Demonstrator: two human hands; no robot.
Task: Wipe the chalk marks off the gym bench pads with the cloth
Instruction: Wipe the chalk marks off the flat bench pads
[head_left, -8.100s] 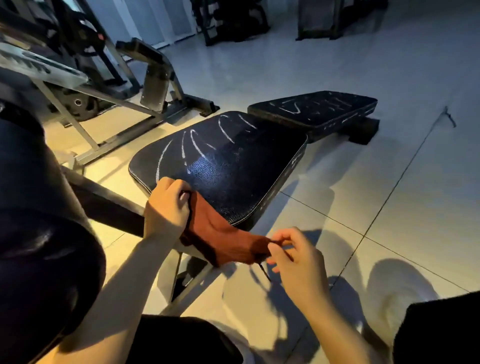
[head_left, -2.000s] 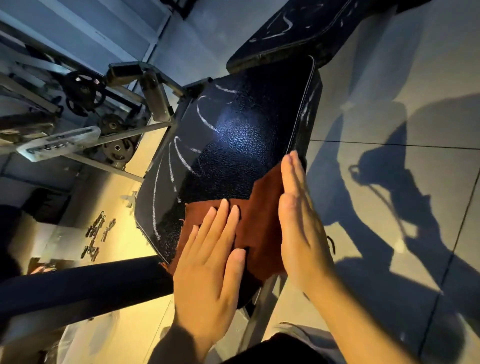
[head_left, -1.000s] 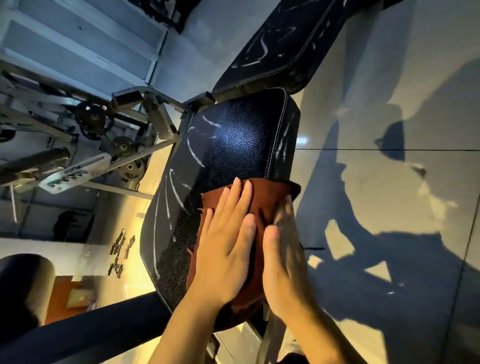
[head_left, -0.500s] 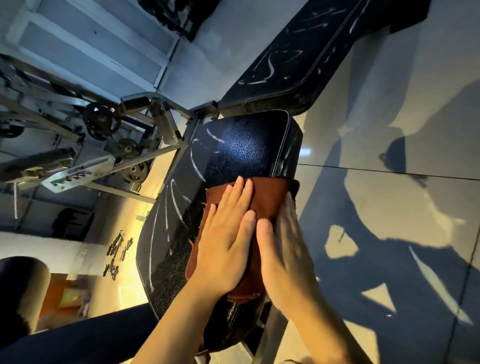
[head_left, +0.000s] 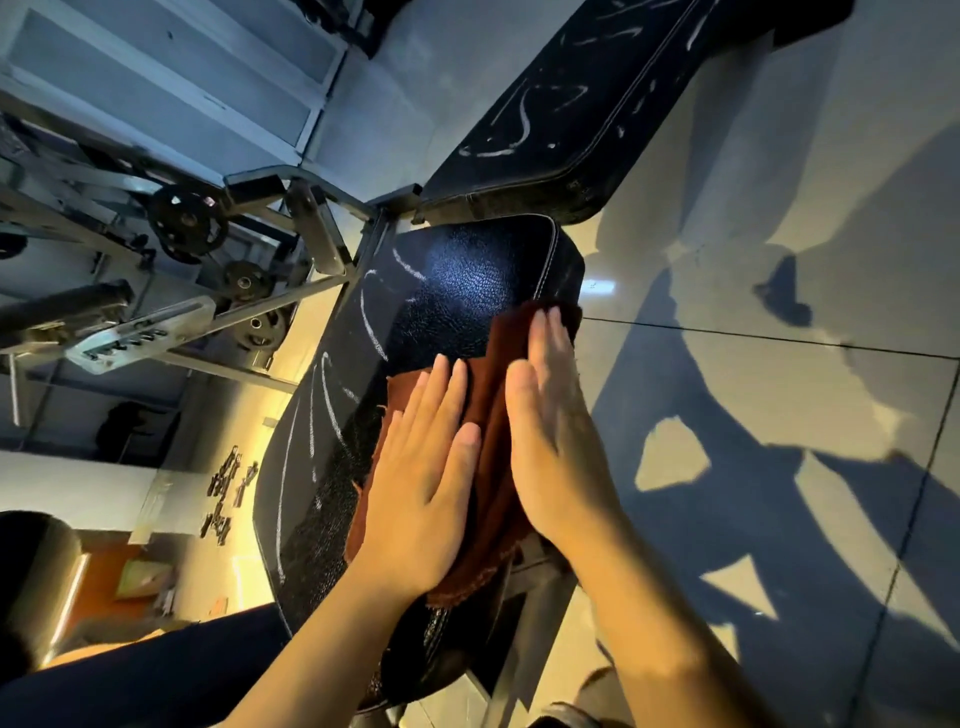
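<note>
Both flat hands, left hand (head_left: 415, 483) and right hand (head_left: 556, 441), press cloth (head_left: 491, 410) on seat pad (head_left: 441, 296)

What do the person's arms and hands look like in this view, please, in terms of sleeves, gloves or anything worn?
Both forearms are bare as far as the frame shows: no sleeves are visible. The left hand and right hand wear no gloves, and no rings, watch or wristbands show. The fingernails are short and unpainted. Warm yellowish light falls across them.
</note>
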